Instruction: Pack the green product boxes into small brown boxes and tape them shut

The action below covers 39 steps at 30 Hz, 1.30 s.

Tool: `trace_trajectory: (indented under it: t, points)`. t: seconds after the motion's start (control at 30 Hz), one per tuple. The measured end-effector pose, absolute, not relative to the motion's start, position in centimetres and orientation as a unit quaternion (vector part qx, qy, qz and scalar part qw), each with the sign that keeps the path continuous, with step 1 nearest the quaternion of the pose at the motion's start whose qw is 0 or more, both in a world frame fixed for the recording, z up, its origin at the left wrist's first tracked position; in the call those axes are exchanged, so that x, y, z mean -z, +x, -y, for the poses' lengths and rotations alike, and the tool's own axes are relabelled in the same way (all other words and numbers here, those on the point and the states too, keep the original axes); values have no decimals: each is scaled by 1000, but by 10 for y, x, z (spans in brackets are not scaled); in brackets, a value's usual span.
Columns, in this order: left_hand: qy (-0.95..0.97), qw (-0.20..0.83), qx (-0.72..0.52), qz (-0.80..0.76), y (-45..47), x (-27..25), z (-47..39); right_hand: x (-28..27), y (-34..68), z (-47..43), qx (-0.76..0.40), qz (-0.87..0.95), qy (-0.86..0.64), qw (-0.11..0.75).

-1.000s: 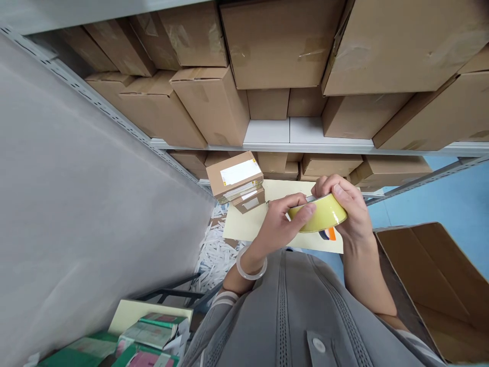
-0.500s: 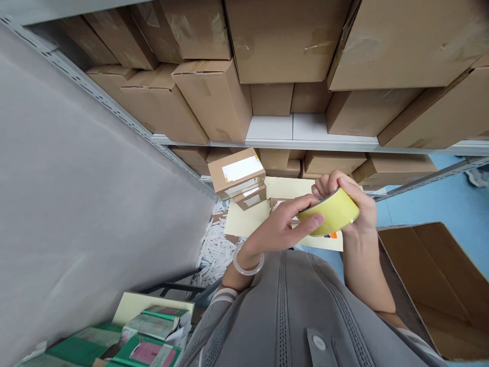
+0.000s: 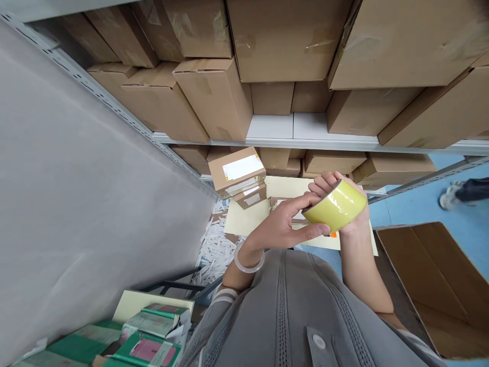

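Observation:
A roll of yellow packing tape (image 3: 338, 206) is held between my two hands, above a cream-coloured board. My left hand (image 3: 288, 221) pinches its left rim, thumb along the lower outside and fingers at the inner edge. Behind the roll, my right hand (image 3: 355, 219) has its fingers curled round the far side, partly hidden by the tape. Under my hands lies a small carton with a white label, mostly covered from view. Left of them, a labelled carton (image 3: 219, 176) rests on smaller cartons (image 3: 252, 198) at the board's edge.
Shelves (image 3: 275, 127) full of brown cartons stand ahead. An open carton (image 3: 439, 285) is at my right. Shredded white paper (image 3: 216, 252) lies left, beside a grey wall (image 3: 95, 178). Green boxes (image 3: 153, 326) sit lower left. Another person's foot (image 3: 451, 196) shows at far right.
The tape roll has turned and shifted slightly right, showing more of its glossy outer face. My right hand has turned with it. Another person's leg and foot have come further into view.

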<state>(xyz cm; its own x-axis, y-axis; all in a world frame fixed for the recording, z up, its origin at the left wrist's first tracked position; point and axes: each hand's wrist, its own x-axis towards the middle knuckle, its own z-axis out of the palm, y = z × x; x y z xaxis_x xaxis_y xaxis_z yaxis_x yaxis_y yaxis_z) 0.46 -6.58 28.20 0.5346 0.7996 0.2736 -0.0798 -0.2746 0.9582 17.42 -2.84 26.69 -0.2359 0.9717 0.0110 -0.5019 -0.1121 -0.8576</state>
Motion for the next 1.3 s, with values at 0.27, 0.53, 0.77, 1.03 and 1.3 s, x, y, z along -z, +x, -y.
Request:
trace_trajectory:
  t: [0.27,0.53,0.77,1.03,1.3]
  points:
    - [632,585,-431,-268,10,-286,71,-275,177,39,-653,401,-303,566]
    - [626,567,-434,-314,16,-287,78,-276,176,42,-641,413,-304,572]
    - [627,557,-423,-343,17,-288,79,-277,177,47,-608,450,-301,581]
    - [617,562,-418,-359,18,-288,75,-277,181,51,-573,470,-317,592]
    - [575,633,-426,-297,21,-296,68,-289,183,40,-664,366,-307,576]
